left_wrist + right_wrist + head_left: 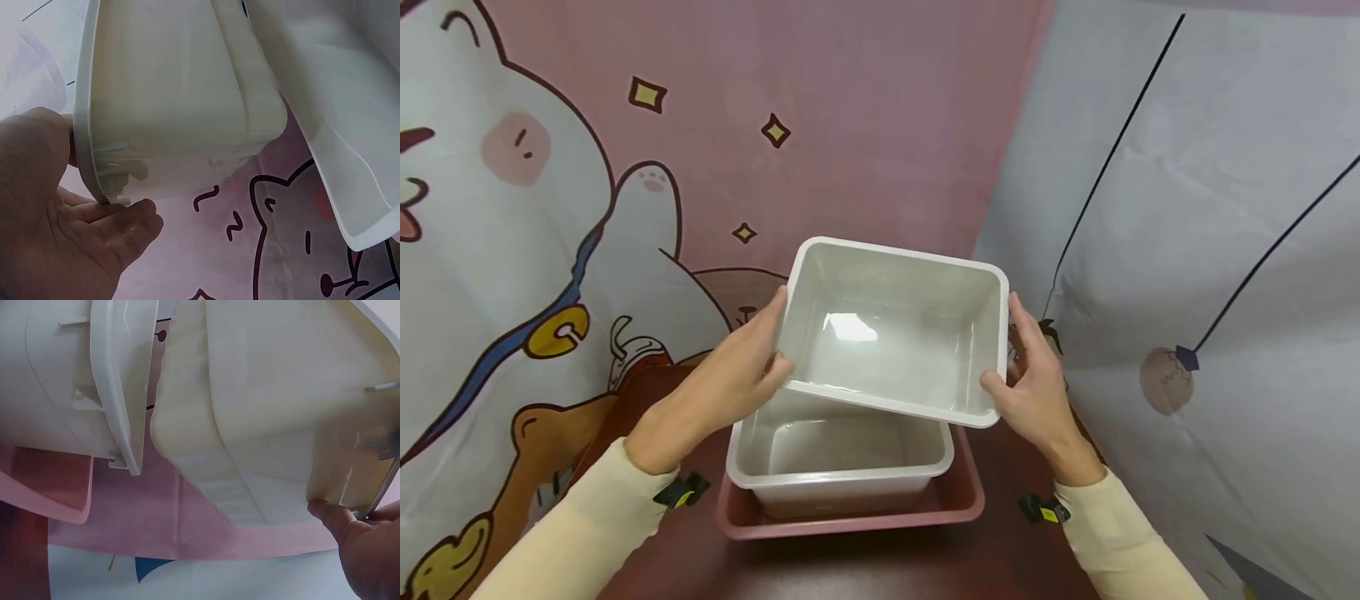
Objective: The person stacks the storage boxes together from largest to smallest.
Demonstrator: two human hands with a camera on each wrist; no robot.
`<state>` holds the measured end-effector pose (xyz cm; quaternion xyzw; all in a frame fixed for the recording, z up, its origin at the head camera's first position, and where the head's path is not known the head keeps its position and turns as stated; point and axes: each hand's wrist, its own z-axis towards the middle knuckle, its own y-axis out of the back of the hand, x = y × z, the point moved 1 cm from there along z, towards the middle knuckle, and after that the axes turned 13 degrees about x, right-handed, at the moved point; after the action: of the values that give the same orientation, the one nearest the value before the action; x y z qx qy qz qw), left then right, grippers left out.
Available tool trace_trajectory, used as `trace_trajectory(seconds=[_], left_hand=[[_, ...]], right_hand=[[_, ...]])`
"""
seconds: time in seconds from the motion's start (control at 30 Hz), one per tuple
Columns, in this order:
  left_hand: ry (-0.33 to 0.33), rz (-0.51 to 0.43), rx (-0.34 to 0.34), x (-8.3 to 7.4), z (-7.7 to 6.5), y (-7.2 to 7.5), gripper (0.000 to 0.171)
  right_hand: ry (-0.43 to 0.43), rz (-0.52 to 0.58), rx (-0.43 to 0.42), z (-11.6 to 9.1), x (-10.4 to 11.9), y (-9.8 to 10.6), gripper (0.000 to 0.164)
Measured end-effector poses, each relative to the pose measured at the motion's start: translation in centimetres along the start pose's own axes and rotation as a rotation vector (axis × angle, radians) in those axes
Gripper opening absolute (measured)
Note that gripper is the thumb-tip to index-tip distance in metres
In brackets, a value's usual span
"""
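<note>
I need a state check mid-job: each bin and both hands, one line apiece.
Upper white bin: empty, tilted, held up.
Lower white bin: partly hidden; visible inside empty.
Reddish-pink tub: on the table, lower white bin standing inside.
Left hand: grips upper white bin's left end.
Right hand: grips its right end.

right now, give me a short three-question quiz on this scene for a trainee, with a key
1. How many hands hold the raised off-white rectangular tub?
2. True or false: the lower off-white rectangular tub sits inside the pinkish-red tub.
3. What colour is the tabletop? A) pale green B) dark reddish-brown C) bright yellow

Key:
1. Two: the left hand and the right hand.
2. True.
3. B.
</note>
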<state>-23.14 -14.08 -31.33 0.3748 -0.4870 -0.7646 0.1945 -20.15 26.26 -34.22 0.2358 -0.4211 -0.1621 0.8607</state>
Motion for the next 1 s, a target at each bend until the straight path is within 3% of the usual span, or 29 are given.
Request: trace_trajectory(seconds=[0.23, 0.5, 1.0], left_hand=[[0.020, -0.020, -0.005, 0.4, -1.0, 0.0, 0.093], [0.089, -0.052, 0.012, 0.6, -1.9, -0.3, 0.094], [0.129, -0.057, 0.030, 1.3, -3.6, -0.4, 0.092]], right_hand=[[-0.009, 0.005, 0.028, 0.3, 0.4, -0.5, 0.105], [-0.016, 0.044, 0.053, 0.3, 0.2, -0.9, 0.104], [-0.043, 0.057, 0.125, 1.0, 0.2, -2.2, 0.105]])
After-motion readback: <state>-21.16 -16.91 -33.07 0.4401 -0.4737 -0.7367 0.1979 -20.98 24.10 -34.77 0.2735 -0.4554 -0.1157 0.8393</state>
